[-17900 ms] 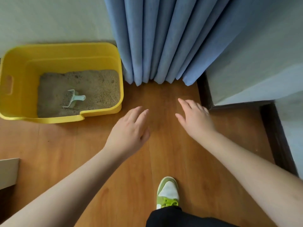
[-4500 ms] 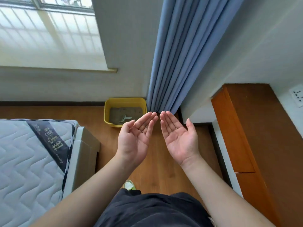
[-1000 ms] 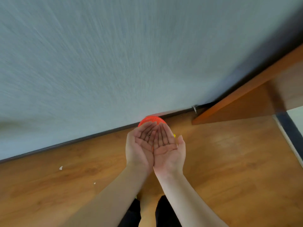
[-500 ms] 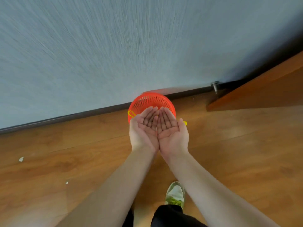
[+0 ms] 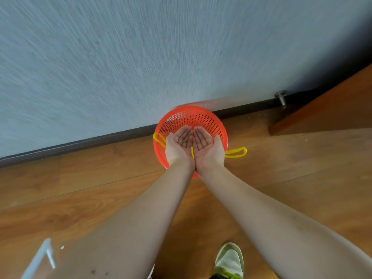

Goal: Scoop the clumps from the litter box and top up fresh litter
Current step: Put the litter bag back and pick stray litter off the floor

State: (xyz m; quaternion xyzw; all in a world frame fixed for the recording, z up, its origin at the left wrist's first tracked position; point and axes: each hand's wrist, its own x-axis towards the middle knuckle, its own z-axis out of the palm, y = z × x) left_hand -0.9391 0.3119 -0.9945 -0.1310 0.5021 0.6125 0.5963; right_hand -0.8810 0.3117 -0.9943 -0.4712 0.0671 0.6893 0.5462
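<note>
Head view is showing us cupping our left hand [image 5: 178, 147] and right hand [image 5: 208, 147] edge to edge, palms up, above the orange basket [image 5: 193, 117] at twelve o'clock, cradling dark grains [image 5: 184, 140], seemingly light, loose litter that could be spilling through any gap.

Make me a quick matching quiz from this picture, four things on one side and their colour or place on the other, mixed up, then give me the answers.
Things:
1. basket
2. basket handles
3. shoe
4. door stopper

Descriptions:
A. yellow loops lying flat on the floor
B. metal, sticking out of the dark skirting
C. orange mesh, beneath the cupped left hand and right hand
D. green and white, at the bottom edge

Pairs: 1-C, 2-A, 3-D, 4-B
</note>
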